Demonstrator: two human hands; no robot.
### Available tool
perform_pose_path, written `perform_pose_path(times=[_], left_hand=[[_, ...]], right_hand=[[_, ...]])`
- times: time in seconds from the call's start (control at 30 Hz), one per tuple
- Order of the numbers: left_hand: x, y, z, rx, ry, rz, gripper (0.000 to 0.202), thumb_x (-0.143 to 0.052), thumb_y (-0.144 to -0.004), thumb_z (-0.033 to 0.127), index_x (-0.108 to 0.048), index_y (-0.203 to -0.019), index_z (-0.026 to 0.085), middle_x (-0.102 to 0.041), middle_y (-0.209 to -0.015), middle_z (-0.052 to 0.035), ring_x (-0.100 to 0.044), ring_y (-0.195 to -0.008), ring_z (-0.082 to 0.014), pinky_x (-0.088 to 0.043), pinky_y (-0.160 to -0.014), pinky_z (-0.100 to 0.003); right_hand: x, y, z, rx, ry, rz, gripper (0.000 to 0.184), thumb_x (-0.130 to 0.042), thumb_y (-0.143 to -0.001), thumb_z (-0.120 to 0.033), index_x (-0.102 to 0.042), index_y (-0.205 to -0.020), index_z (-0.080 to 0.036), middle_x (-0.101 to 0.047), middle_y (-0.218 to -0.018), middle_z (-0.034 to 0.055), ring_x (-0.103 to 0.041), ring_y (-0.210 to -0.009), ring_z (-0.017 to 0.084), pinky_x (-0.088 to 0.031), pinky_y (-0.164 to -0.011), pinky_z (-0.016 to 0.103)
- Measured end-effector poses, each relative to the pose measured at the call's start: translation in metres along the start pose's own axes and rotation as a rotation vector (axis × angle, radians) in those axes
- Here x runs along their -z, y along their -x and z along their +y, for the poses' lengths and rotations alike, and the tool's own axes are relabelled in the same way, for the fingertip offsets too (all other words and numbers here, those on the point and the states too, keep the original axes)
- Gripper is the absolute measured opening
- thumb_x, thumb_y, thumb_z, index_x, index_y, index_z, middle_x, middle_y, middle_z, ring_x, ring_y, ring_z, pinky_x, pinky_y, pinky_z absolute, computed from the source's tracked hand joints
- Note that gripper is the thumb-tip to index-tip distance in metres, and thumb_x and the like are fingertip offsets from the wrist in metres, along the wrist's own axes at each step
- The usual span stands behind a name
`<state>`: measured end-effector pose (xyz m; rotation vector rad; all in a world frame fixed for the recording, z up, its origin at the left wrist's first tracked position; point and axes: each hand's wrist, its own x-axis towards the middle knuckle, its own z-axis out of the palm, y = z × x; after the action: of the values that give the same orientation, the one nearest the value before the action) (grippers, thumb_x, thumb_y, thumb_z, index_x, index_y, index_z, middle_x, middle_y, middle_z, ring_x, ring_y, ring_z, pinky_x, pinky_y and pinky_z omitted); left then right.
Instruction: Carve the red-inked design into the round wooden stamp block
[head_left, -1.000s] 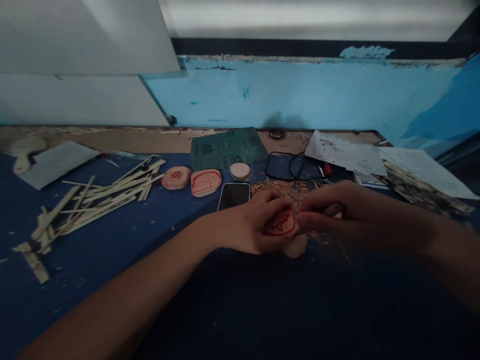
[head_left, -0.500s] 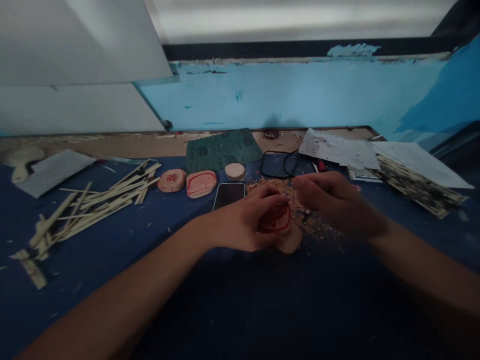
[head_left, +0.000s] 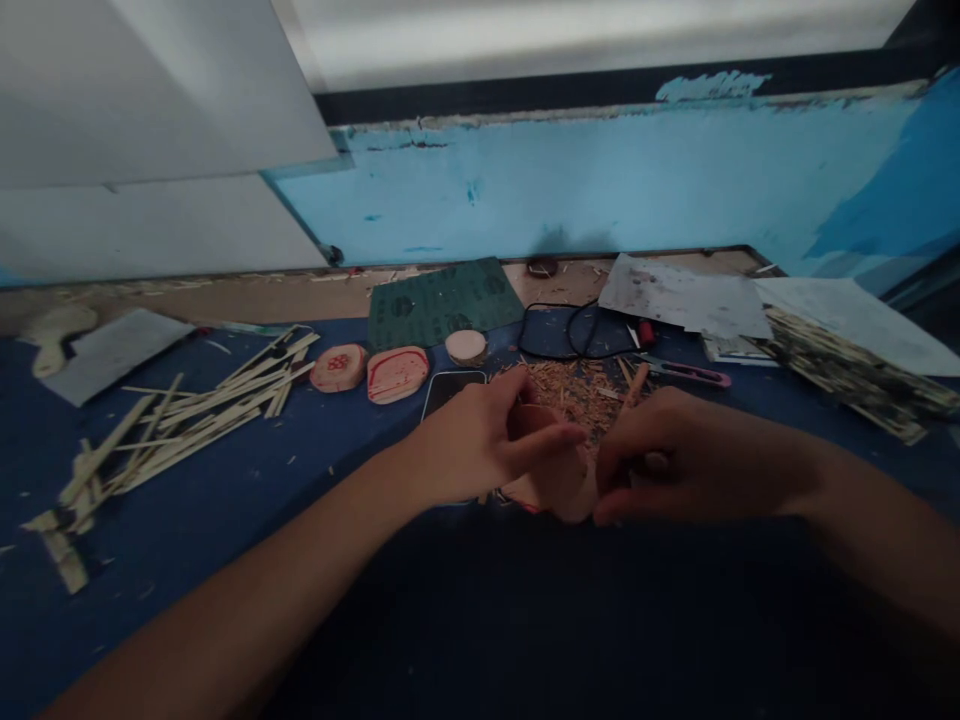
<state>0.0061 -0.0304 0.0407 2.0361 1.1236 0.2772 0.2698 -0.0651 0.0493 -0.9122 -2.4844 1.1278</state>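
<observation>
My left hand (head_left: 499, 435) is closed around a round wood slice (head_left: 551, 465). The slice stands tilted, showing a pale face, with a bit of red at its lower edge. Another pale wood piece (head_left: 577, 505) shows just beneath it; how the two meet is not clear. Close by on the right, my right hand (head_left: 675, 455) is curled into a grip. A slim brown stick-like handle (head_left: 636, 385) sticks up beside its knuckles, and a rounded end shows between the fingers; what kind of tool it is stays hidden. Wood shavings (head_left: 574, 390) lie behind both hands.
A phone (head_left: 450, 385) lies partly under my left wrist. Wood slices with red drawings (head_left: 397, 373), a plain slice (head_left: 466, 346) and thin wood strips (head_left: 202, 420) are left. Behind are green sandpaper (head_left: 446, 300), a black cord (head_left: 555, 345), a box cutter (head_left: 690, 372) and papers (head_left: 682, 295).
My right hand has lowered toward the wood slice and turned. In my left hand the slice has tilted, so its red-drawn face no longer shows. The view has shifted slightly.
</observation>
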Motion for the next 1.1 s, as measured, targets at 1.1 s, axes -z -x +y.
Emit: perform_pose_path(times=[1.1], left_hand=[[-0.019, -0.001, 0.001, -0.131, -0.672, -0.091, 0.049, -0.042, -0.117, 0.058, -0.057, -0.136, 0.015, -0.069, -0.126, -0.0139, -0.075, -0.094, -0.0299, -0.057, -0.076, -0.042]], right_hand=[[-0.053, -0.032, -0.016, 0.106, -0.879, 0.846, 0.067, -0.064, -0.109, -0.064, -0.055, -0.055, -0.025, -0.032, -0.052, -0.0044, -0.030, -0.042, 0.013, -0.029, -0.046, 0.035]])
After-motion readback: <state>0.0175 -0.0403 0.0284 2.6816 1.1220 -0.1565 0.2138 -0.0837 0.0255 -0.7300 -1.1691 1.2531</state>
